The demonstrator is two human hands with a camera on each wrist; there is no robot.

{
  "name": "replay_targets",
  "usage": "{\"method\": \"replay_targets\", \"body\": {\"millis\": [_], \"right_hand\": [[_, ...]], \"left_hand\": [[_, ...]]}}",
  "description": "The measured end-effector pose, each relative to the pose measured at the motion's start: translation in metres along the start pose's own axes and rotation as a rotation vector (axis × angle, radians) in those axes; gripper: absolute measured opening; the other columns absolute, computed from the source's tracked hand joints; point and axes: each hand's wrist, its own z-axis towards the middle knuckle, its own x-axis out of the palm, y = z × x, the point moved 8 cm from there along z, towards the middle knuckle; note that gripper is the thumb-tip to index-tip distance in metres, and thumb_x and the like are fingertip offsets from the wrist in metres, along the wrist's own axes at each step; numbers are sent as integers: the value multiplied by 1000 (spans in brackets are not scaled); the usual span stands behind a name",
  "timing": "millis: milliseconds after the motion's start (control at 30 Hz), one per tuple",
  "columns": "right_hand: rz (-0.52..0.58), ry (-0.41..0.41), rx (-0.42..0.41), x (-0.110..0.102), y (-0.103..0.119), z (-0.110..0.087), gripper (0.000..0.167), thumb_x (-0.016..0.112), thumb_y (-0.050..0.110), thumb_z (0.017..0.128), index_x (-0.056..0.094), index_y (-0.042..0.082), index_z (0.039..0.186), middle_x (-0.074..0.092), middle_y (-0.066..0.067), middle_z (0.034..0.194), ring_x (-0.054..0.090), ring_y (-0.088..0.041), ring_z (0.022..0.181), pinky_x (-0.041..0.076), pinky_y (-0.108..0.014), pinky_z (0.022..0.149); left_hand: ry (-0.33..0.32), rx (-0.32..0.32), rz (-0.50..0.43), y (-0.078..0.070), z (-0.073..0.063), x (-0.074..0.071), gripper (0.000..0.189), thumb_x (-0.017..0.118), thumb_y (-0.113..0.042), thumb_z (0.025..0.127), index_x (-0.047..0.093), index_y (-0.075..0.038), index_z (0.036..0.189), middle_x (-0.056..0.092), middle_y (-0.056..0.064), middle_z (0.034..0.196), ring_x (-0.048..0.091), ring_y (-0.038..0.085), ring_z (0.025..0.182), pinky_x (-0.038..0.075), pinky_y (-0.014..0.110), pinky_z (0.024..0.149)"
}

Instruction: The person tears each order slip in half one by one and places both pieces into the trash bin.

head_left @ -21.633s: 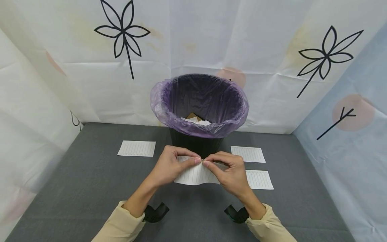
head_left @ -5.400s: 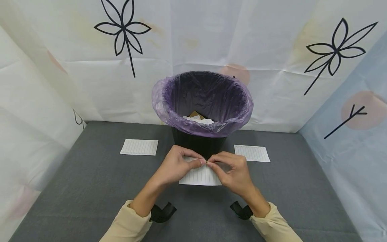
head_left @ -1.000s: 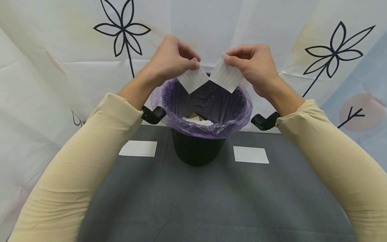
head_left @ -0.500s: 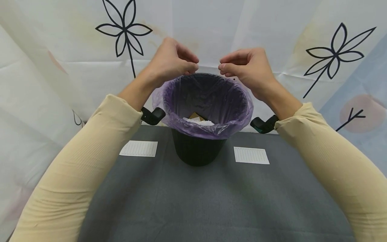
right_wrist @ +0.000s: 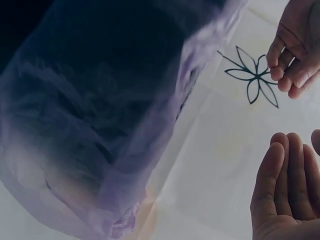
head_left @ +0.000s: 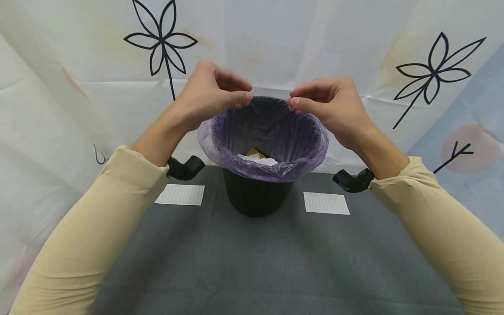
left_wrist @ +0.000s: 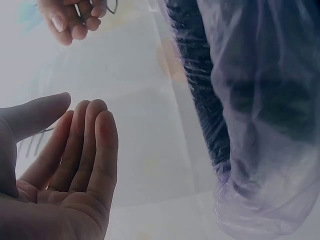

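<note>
Above the left part of the bin's rim hovers my left hand, its fingers loosely bent and nothing between them. My right hand is level with it over the right part of the rim and also holds nothing. Both wrist views show the fingers relaxed, with the thumb apart from them. Below the hands stands a black trash bin lined with a purple plastic bag. White paper pieces and a brown piece lie inside it.
On the grey table a lined paper slip lies left of the bin. Another lined paper slip lies to the right. A white printed cloth hangs close behind the bin.
Earlier the hands tore a lined slip at the table, and a slip at the right is gone. A second ago each hand held a torn piece over the bin; both let go, then lowered and drew slightly back.
</note>
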Motion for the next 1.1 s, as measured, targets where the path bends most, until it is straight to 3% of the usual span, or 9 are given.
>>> {"method": "replay_targets", "body": {"millis": [200,433,633,1100], "right_hand": [[76,45,-37,3,4,-18,12,74,-9,88,75,-9,100,76,-14,94,72,-22,85,57,-28,80],[10,48,-55,4,5,-42,13,74,-5,89,76,-6,102,76,-13,96,73,-22,89,56,-29,84],[-5,76,-96,7,4,-63,16,72,-7,90,74,-8,106,76,-14,98,73,-23,92,56,-29,87],[-12,150,-141,19,-7,-104,20,70,-10,90,72,-10,110,75,-15,103,73,-27,96,57,-30,86]], "left_hand": [[11,65,-50,-3,-19,2,19,76,-8,90,76,1,107,76,10,99,71,24,89,55,34,86],[24,142,-80,-7,-42,9,18,77,-6,89,77,1,105,76,11,100,74,24,88,57,34,84],[45,163,-71,-5,-62,18,20,79,-9,88,77,-1,106,76,8,102,73,23,91,57,32,83],[114,270,-190,0,-94,42,18,80,1,84,76,2,102,76,8,95,73,29,82,60,37,77]]}}
